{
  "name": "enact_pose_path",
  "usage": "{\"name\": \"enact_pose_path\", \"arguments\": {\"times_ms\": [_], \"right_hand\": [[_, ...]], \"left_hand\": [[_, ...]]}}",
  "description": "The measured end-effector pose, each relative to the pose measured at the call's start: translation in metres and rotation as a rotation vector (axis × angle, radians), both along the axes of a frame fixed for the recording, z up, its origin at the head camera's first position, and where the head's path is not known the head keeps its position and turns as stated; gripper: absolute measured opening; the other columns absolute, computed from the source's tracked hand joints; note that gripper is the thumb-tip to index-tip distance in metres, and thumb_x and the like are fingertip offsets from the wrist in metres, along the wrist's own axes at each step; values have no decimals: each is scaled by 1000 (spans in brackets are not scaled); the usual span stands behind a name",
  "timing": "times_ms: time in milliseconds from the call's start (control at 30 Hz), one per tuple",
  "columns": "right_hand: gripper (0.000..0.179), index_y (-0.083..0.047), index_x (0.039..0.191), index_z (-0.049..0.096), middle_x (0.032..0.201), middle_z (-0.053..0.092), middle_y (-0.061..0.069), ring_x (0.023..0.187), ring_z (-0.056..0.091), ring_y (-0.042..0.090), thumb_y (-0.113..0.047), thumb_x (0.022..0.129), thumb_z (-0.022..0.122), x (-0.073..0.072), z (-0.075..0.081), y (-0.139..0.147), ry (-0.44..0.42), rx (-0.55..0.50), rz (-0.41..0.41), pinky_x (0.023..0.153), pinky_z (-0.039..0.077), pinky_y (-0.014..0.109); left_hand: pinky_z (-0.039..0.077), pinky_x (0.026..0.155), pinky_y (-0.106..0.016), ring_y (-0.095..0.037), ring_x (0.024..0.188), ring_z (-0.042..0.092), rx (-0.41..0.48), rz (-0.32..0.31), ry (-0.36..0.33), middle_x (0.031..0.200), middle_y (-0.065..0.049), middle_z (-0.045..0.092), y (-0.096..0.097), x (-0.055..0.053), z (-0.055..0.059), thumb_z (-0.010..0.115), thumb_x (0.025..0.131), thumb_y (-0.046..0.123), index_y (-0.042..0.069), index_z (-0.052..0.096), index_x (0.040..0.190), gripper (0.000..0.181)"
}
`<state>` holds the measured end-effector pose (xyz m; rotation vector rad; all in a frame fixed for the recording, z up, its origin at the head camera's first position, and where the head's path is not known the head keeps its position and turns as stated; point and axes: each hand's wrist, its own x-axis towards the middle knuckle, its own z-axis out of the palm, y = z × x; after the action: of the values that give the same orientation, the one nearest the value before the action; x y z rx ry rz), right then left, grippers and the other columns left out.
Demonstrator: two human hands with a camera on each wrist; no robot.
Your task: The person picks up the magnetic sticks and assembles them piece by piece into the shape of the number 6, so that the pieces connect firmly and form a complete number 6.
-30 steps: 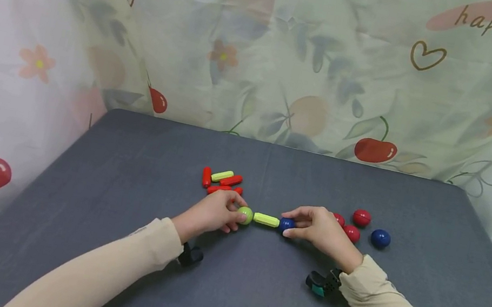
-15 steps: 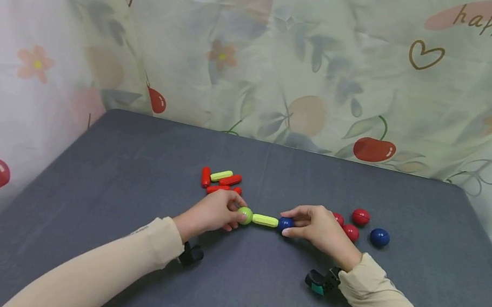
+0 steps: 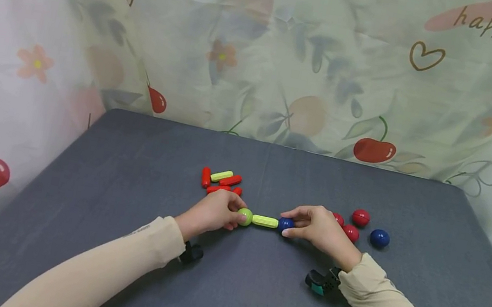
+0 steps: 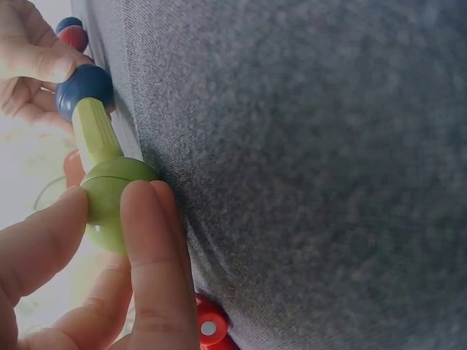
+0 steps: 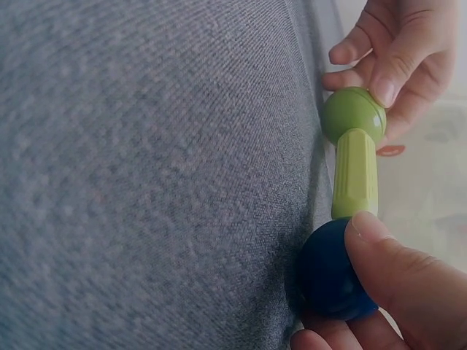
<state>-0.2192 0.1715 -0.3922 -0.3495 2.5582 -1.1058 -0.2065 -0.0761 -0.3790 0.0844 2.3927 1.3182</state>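
Note:
My left hand (image 3: 216, 211) pinches a green ball (image 3: 245, 217) between thumb and fingers. A ridged yellow-green rod (image 3: 265, 221) runs from that ball to a blue ball (image 3: 285, 225), which my right hand (image 3: 318, 231) holds by its thumb and fingertips. The three parts form one straight row low over the table. In the left wrist view the rod (image 4: 96, 133) meets both balls end to end. The right wrist view shows the blue ball (image 5: 332, 271) close by, with the thumb on its upper side and fingers beneath.
Several red rods (image 3: 206, 177) and one yellow-green rod (image 3: 222, 175) lie behind my left hand. Beyond my right hand are several red balls (image 3: 361, 217) and another blue ball (image 3: 380, 238). A patterned cloth (image 3: 291, 63) hangs along the far edge of the dark grey table (image 3: 241, 290).
The green ball and rod have dipped slightly toward the near side. Both hands keep their hold and have hardly moved.

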Motion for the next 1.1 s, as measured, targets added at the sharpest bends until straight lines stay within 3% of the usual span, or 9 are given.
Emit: {"name": "enact_pose_path", "arguments": {"times_ms": [567, 867, 1100], "right_hand": [[38, -7, 114, 71, 113, 70, 11, 100, 68, 19, -18, 79, 80, 1, 0, -1, 1, -17, 7, 88, 55, 38], [36, -9, 114, 71, 114, 70, 11, 101, 68, 20, -17, 80, 80, 1, 1, 0, 0, -5, 1, 89, 54, 39], [37, -8, 114, 71, 114, 70, 11, 101, 68, 20, -18, 80, 79, 1, 2, 0, 6, -5, 13, 89, 54, 39]], "left_hand": [[57, 70, -29, -18, 78, 64, -23, -22, 12, 99, -8, 66, -5, 0, 0, 72, 88, 15, 4, 65, 118, 32], [56, 80, -34, -24, 91, 67, 61, 28, 18, 110, -11, 66, -24, -9, 27, 66, 93, 17, 4, 60, 126, 36], [52, 93, -42, -32, 109, 63, 134, 150, 25, 129, -17, 59, -53, -30, 47, 62, 96, 21, 8, 56, 131, 38]]}}
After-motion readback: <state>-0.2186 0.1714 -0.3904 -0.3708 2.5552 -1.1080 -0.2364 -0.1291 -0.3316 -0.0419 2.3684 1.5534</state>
